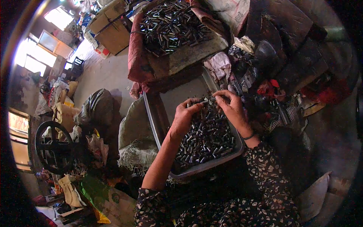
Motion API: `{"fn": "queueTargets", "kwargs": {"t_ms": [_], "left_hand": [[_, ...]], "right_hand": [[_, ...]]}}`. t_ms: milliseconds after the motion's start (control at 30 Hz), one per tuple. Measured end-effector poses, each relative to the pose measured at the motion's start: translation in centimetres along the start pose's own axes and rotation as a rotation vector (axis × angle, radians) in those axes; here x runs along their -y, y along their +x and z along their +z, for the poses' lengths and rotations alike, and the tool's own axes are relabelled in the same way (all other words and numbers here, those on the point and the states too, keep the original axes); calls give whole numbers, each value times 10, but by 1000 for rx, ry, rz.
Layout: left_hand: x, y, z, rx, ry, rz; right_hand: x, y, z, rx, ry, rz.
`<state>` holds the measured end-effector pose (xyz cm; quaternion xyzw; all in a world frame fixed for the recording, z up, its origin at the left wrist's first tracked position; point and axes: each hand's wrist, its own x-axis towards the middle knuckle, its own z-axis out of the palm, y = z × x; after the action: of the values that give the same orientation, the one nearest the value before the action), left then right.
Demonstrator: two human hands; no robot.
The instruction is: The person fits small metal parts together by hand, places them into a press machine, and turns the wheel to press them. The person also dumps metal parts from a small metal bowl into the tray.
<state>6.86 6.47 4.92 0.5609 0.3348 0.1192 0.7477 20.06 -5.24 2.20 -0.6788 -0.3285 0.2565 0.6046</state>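
Observation:
Both my hands are above a clear plastic bin [211,165] that holds a heap of small dark metal cylinders [206,140]. Thumb and fingers of my left hand [189,109] are pinched together, and a small metal cylinder seems to stick out from their tips. Close beside it, my right hand [231,105] is bent inward with its thumb and forefinger closed; what lies between them is too small to make out. The fingertips of the two hands nearly meet over the far part of the heap.
Beyond the bin, a cloth-covered stand [151,70] bears another pile of metal cylinders [170,28]. Crumpled rags [219,64] and dark sheets [287,30] crowd the right. On the left are a sack [136,132], a black handwheel [55,147] and a cardboard box [111,32].

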Motion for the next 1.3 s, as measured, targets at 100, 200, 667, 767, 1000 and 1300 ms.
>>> {"fn": "queueTargets", "kwargs": {"t_ms": [100,200,667,767,1000,1300], "left_hand": [[-1,-2,2,39,-129,-48],[4,-2,-1,30,-172,-21],[5,-3,1,28,-256,-41],[7,-2,-3,30,-215,-31],[5,-5,-1,27,-221,-57],[6,-7,-1,40,-244,-76]], "right_hand": [[-10,1,-1,76,-65,-94],[-3,-2,4,100,212,-35],[2,0,-2,92,117,-24],[7,-2,-2,112,106,-25],[11,-2,-1,129,294,94],[10,-3,1,68,92,23]]}}
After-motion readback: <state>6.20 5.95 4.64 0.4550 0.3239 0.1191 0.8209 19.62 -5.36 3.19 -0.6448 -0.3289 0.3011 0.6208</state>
